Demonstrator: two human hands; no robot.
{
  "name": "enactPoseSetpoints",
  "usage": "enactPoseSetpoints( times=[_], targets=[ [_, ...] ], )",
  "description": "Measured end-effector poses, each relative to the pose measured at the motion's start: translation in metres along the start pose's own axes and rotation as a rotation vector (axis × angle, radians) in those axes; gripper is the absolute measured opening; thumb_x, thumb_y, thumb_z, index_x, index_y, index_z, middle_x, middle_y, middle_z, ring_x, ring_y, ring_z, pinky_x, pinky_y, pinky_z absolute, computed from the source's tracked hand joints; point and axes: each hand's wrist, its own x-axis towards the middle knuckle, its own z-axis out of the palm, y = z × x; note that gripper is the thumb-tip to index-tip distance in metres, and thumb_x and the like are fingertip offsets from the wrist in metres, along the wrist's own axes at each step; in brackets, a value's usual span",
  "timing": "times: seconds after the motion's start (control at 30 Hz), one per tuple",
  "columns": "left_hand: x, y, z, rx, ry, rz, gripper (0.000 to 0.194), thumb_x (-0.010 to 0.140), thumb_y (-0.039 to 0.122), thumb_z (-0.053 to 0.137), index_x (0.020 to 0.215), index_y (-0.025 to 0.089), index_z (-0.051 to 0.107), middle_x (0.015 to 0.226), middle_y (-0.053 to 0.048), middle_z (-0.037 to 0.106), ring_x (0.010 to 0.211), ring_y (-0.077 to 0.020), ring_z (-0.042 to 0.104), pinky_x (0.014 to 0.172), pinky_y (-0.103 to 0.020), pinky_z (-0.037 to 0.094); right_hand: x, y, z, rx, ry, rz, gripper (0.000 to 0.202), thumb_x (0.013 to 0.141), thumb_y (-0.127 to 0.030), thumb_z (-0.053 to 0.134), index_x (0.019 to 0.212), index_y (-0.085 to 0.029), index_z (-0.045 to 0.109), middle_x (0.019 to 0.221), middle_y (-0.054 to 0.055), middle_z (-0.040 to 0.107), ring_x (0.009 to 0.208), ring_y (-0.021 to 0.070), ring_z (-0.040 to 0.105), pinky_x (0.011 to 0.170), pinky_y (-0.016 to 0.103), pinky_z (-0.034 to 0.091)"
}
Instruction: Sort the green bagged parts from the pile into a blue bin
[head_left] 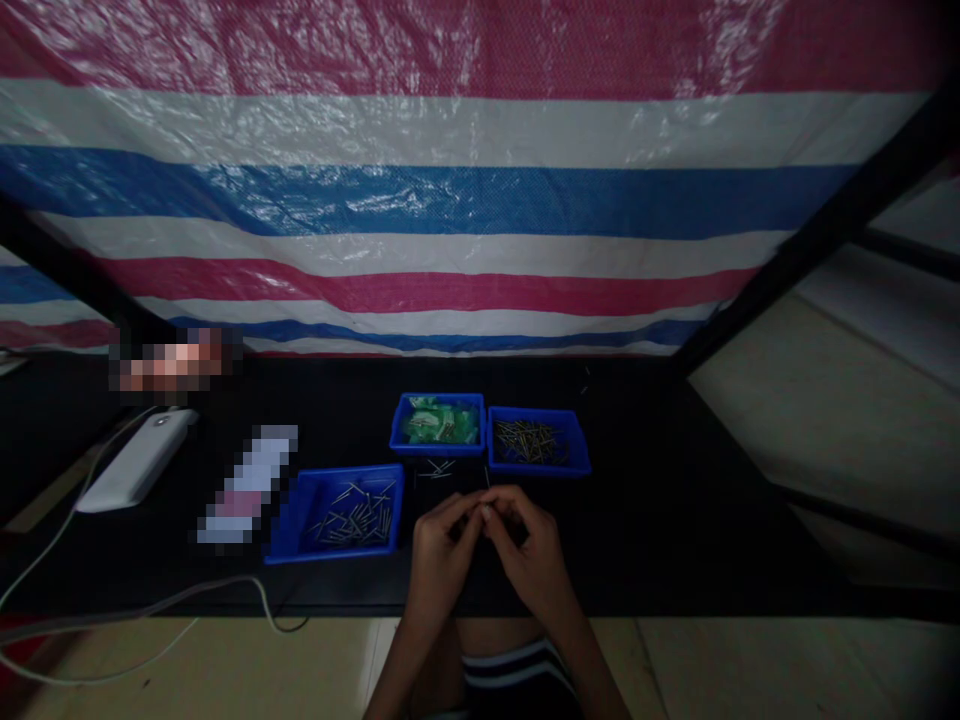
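Observation:
My left hand (442, 545) and my right hand (529, 540) meet at the fingertips over the front of the black table. Thumbs and forefingers of both are pinched together; whatever is between them is too small and dark to make out. Just beyond the fingertips shows a thin metal pin (487, 478); I cannot tell whether it is held or lies on the table. To the left, a blue tray (285, 530) contains several thin metal pins (360, 518). Behind the hands, one blue tray (437, 451) has green plastic packets (442, 424), and another (577, 450) has dull, brownish metal pins (525, 440).
Several loose pins (436, 468) lie between the trays and my hands. On the left are a blurred-out flat object (251, 485), a white power bank (139, 460) and a white cable (255, 585). A striped plastic sheet (480, 200) hangs behind the table (675, 520), between dark frame bars.

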Motion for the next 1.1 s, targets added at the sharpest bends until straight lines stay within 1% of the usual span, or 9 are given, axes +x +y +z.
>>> enactPoseSetpoints(
  times=[0.13, 0.27, 0.37, 0.57, 0.73, 0.93, 1.1],
  targets=[
    [-0.0001, 0.0021, 0.0002, 0.007, 0.007, 0.003, 0.026, 0.097, 0.026, 0.064, 0.114, 0.023, 0.083, 0.092, -0.007, 0.081, 0.078, -0.019, 0.075, 0.069, -0.025, 0.059, -0.0002, -0.0008, -0.0007, 0.009, -0.018, 0.015, 0.013, 0.102, -0.029, 0.058, 0.104, -0.023, 0.07, 0.076, -0.003, 0.063, 0.069, 0.0126, 0.062, 0.068, 0.022, 0.049],
    [0.0008, 0.0023, 0.0008, 0.02, 0.032, 0.002, 0.024, 0.096, 0.028, 0.065, 0.111, 0.023, 0.084, 0.092, -0.007, 0.081, 0.081, -0.0204, 0.076, 0.073, -0.027, 0.061, -0.0011, 0.0015, 0.0002, 0.038, -0.027, 0.033, 0.014, 0.103, -0.03, 0.057, 0.105, -0.023, 0.069, 0.075, -0.003, 0.062, 0.069, 0.0133, 0.062, 0.068, 0.023, 0.05],
    [0.0008, 0.0007, 0.0013, 0.028, 0.029, -0.015, 0.025, 0.096, 0.028, 0.065, 0.112, 0.022, 0.083, 0.092, -0.007, 0.081, 0.079, -0.0197, 0.076, 0.07, -0.026, 0.06, -0.001, 0.0032, 0.0011, 0.056, -0.036, 0.049, 0.014, 0.103, -0.03, 0.057, 0.106, -0.024, 0.069, 0.076, -0.003, 0.062, 0.07, 0.0132, 0.063, 0.07, 0.023, 0.05],
    [-0.0002, -0.0013, 0.0021, 0.009, 0.026, -0.042, 0.023, 0.096, 0.028, 0.064, 0.11, 0.022, 0.083, 0.098, -0.007, 0.081, 0.082, -0.0195, 0.076, 0.072, -0.026, 0.059, 0.0002, 0.0017, 0.0001, 0.055, -0.042, 0.076, 0.016, 0.103, -0.033, 0.058, 0.105, -0.023, 0.07, 0.075, -0.002, 0.063, 0.07, 0.013, 0.063, 0.068, 0.023, 0.05],
    [-0.0012, 0.001, 0.0012, -0.016, 0.011, -0.043, 0.024, 0.098, 0.029, 0.063, 0.112, 0.022, 0.082, 0.09, -0.005, 0.079, 0.076, -0.0172, 0.073, 0.068, -0.024, 0.056, 0.0005, 0.0013, -0.0021, 0.05, -0.065, 0.092, 0.02, 0.103, -0.036, 0.059, 0.105, -0.022, 0.071, 0.076, -0.001, 0.066, 0.07, 0.0135, 0.064, 0.067, 0.024, 0.051],
    [-0.0035, 0.0038, 0.0006, -0.027, -0.001, -0.055, 0.024, 0.098, 0.028, 0.063, 0.11, 0.022, 0.082, 0.087, -0.005, 0.078, 0.07, -0.0159, 0.07, 0.064, -0.023, 0.053, -0.0015, 0.0017, -0.0045, -0.002, -0.029, 0.113, 0.019, 0.1, -0.035, 0.062, 0.101, -0.021, 0.075, 0.08, 0.001, 0.071, 0.072, 0.0155, 0.066, 0.069, 0.025, 0.055],
    [-0.0029, 0.0048, 0.0016, -0.018, -0.029, -0.054, 0.023, 0.098, 0.026, 0.061, 0.107, 0.022, 0.082, 0.09, -0.006, 0.079, 0.073, -0.0169, 0.071, 0.066, -0.024, 0.054, -0.0028, -0.0009, -0.0057, 0.002, 0.001, 0.118, 0.017, 0.098, -0.034, 0.066, 0.1, -0.022, 0.077, 0.079, 0.001, 0.071, 0.072, 0.0154, 0.066, 0.069, 0.025, 0.055]
  ],
)
